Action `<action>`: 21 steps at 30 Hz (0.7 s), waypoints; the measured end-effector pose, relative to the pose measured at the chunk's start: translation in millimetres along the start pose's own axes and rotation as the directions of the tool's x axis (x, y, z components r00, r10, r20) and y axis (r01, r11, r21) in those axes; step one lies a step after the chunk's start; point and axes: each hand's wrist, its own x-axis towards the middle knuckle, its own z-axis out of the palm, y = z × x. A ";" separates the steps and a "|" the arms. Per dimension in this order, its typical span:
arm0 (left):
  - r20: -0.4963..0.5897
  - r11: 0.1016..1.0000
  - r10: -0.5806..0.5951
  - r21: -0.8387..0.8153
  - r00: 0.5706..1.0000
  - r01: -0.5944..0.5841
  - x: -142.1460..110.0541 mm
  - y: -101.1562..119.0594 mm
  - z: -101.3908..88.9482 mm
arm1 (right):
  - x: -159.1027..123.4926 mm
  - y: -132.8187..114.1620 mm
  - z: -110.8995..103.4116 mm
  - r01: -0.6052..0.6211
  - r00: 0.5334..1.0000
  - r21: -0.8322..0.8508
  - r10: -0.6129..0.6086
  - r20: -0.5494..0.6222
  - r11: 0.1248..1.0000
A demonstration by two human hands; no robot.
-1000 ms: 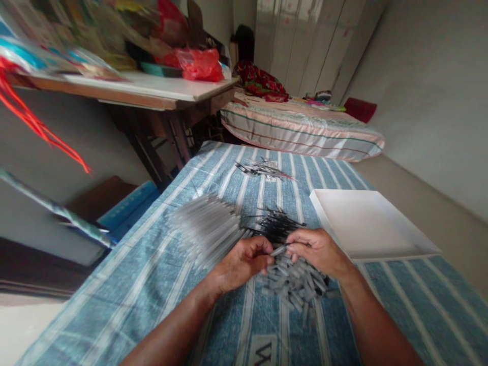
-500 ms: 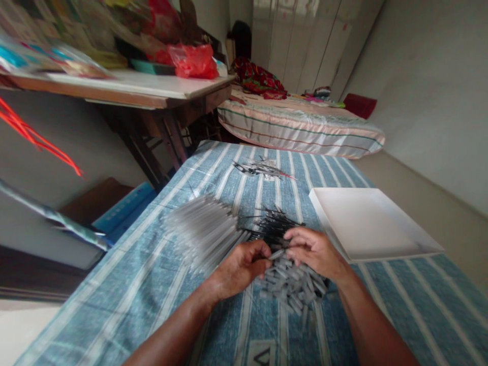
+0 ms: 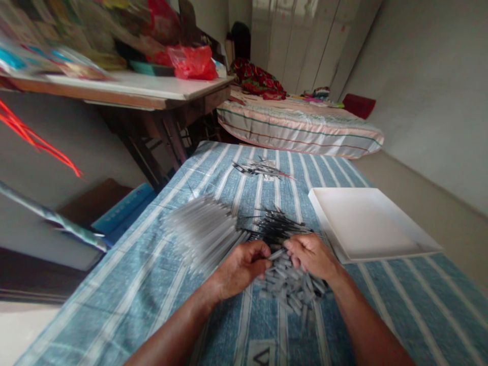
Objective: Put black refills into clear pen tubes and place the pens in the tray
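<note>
Thumb and forefinger of my left hand (image 3: pixel 246 267) are closed on one end of a short grey tube (image 3: pixel 277 253), which looks like a pen cap. My right hand (image 3: pixel 309 255) is pinched at the tube's other end; whether a thinner piece is also between its fingertips is too small to see. Below both hands spreads a heap of similar short grey tubes (image 3: pixel 292 290). Just beyond them is a pile of thin black sticks (image 3: pixel 276 223). To the left of my left hand, long translucent grey tubes (image 3: pixel 206 229) lie side by side in a thick stack.
A shallow white box (image 3: pixel 373 223) lies at the right on the striped blue cloth (image 3: pixel 160 284). Farther back is a small bunch of thin dark and grey sticks (image 3: pixel 259 168). A side table (image 3: pixel 152 89) with a red plastic bag (image 3: pixel 194 62) stands left; a bed (image 3: pixel 301 124) is behind.
My right hand's fingers, spread apart before, have closed and come down to the end of the short grey tube. The left hand has stayed in place.
</note>
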 end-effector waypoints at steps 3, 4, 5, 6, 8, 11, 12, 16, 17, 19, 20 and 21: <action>-0.002 1.000 0.010 0.024 1.000 -0.010 1.0 -1.6 -0.4 | -0.4 -0.3 -0.1 -0.005 1.000 0.073 0.003 0.028 0.997; 0.000 1.000 0.011 0.029 1.000 -0.011 1.3 -2.1 -0.6 | -0.5 -0.1 -0.1 0.004 0.999 0.070 -0.007 0.034 0.998; 0.005 0.999 0.010 0.031 1.000 -0.010 1.5 -2.4 -0.8 | -0.6 0.2 -0.1 0.008 1.000 0.053 -0.010 0.028 0.999; 0.008 1.000 0.007 0.027 1.000 -0.007 1.7 -2.5 -0.9 | -0.6 0.5 0.0 0.003 1.000 0.033 -0.003 0.017 0.999; 0.006 1.000 -0.001 0.017 1.000 0.001 1.9 -2.4 -0.8 | -0.7 0.8 0.1 -0.020 1.000 0.032 0.020 -0.008 0.999; 0.002 1.000 -0.007 0.028 1.000 0.007 1.8 -1.4 -0.2 | -0.7 -0.4 0.7 0.005 1.000 0.086 -0.006 0.005 0.996; 0.002 0.999 -0.007 0.034 1.000 0.007 1.8 -1.0 0.1 | -0.8 -1.1 0.9 0.019 1.000 0.078 -0.020 0.011 0.997; 0.007 0.999 -0.005 0.037 1.000 0.005 2.1 -0.3 0.7 | -0.9 -2.0 1.4 -0.017 1.000 0.043 0.017 0.003 0.999; 0.006 0.999 -0.005 0.036 1.000 0.005 2.1 -0.5 0.6 | -1.0 -1.8 1.3 -0.023 1.000 0.072 0.022 0.013 0.997; 0.005 0.999 -0.004 0.042 1.000 0.003 2.1 -1.1 0.5 | -1.0 -1.4 1.2 -0.014 0.999 0.129 0.007 0.047 0.991; 0.005 0.999 -0.001 0.046 1.000 0.001 2.1 -1.5 0.6 | -0.9 -1.5 1.2 -0.010 0.998 0.134 0.002 0.059 0.991; 0.004 0.999 0.002 0.050 1.000 -0.003 2.1 -1.9 0.7 | -0.9 -1.6 1.3 -0.015 0.998 0.121 0.008 0.058 0.993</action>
